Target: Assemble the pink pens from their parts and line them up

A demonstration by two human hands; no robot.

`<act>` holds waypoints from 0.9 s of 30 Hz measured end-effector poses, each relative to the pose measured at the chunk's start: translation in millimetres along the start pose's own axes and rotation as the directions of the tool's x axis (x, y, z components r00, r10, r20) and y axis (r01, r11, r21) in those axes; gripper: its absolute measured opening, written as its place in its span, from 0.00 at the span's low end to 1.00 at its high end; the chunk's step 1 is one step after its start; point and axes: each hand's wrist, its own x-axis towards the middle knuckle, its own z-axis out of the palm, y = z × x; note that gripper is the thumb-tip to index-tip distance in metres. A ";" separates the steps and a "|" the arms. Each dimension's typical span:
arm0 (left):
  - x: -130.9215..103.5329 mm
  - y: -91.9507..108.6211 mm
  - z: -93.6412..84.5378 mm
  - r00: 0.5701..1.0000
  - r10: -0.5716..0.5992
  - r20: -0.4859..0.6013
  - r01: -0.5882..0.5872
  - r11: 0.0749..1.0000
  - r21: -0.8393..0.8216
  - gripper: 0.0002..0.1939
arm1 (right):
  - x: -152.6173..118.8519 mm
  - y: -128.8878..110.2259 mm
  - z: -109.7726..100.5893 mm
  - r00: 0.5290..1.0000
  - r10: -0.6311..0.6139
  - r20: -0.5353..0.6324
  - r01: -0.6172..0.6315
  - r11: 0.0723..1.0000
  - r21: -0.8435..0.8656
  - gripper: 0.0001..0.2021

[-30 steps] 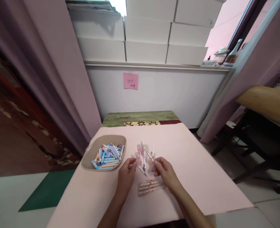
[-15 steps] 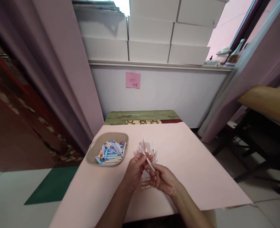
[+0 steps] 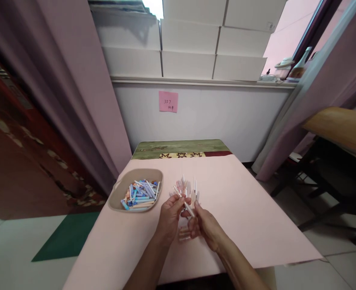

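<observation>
A slim pale pen [image 3: 189, 209] slants between my two hands above the table. My left hand [image 3: 170, 214] pinches its upper end between thumb and fingertips. Around its lower end the fingers of my right hand [image 3: 207, 226] are curled, with the thumb raised beside it. Just beyond the hands lie several clear pen caps or barrels [image 3: 180, 185] and thin white sticks [image 3: 195, 184], partly hidden by the fingers. More clear tubes [image 3: 184, 233] lie under and between the wrists.
On the left of the table stands a beige bin [image 3: 116, 197] holding many blue, purple, orange and white pen parts. A pink cloth [image 3: 241, 209] covers most of the table. White boxes [image 3: 187, 64] line the ledge behind, above a pink note [image 3: 168, 101].
My right thumb has lifted off the pen and the right hand has turned slightly. The left hand keeps its pinch in nearly the same place.
</observation>
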 end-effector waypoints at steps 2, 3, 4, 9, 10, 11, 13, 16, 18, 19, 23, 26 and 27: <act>0.5 0.4 1.1 1.000 -0.013 -0.005 0.013 1.000 -0.005 0.15 | 1.1 0.3 -0.4 1.000 0.000 0.000 0.000 1.000 0.014 0.28; 1.1 0.6 1.8 1.000 -0.009 -0.017 0.009 1.000 -0.008 0.15 | 1.7 0.1 -0.4 0.999 -0.032 -0.012 0.033 0.999 0.023 0.26; 1.8 0.8 2.4 0.999 0.000 -0.032 0.000 1.000 -0.010 0.15 | 2.2 -0.4 -0.2 0.997 -0.073 -0.030 0.074 0.997 0.029 0.25; 4.4 1.0 6.0 1.000 0.006 -0.010 -0.006 1.000 -0.005 0.15 | 4.1 -4.3 1.2 0.996 -0.046 -0.076 0.048 0.998 0.031 0.26; 4.6 0.9 6.5 1.000 -0.005 0.012 0.005 1.000 0.000 0.15 | 4.6 -4.9 1.2 0.998 -0.007 -0.068 0.009 0.999 0.032 0.27; 4.8 0.7 6.9 0.999 -0.015 0.029 0.015 1.000 0.004 0.15 | 5.2 -5.5 1.1 0.998 0.010 -0.062 -0.009 1.000 0.030 0.29; 5.7 0.5 7.3 1.000 -0.015 0.027 0.015 1.000 0.001 0.15 | 6.2 -6.8 0.9 0.997 -0.038 -0.068 0.039 0.999 0.019 0.27; 7.5 0.8 8.0 0.999 0.031 -0.024 -0.031 0.999 -0.018 0.14 | 7.4 -8.8 0.8 0.986 -0.128 -0.107 0.131 0.991 0.024 0.25; 8.7 1.1 9.0 0.999 0.029 -0.019 -0.030 1.000 -0.010 0.14 | 8.9 -9.1 0.3 0.992 -0.076 -0.102 0.081 0.996 0.042 0.26; 9.3 1.2 9.6 1.000 0.017 -0.009 -0.017 1.000 -0.001 0.14 | 10.1 -8.7 -0.2 0.995 -0.041 -0.092 0.045 0.998 0.040 0.27; 14.3 0.3 10.7 0.999 0.016 -0.029 -0.015 1.000 0.002 0.14 | 14.2 -6.3 -5.4 0.990 -0.110 -0.091 0.109 0.994 -0.017 0.25; 19.1 -0.6 10.6 0.997 0.047 -0.068 -0.049 0.998 -0.033 0.13 | 13.4 -6.8 -10.4 0.964 -0.234 -0.130 0.229 0.972 -0.055 0.24; 20.1 -0.9 10.8 0.996 0.052 -0.074 -0.055 0.998 -0.044 0.13 | 12.6 -7.2 -11.7 0.961 -0.241 -0.136 0.235 0.970 -0.064 0.25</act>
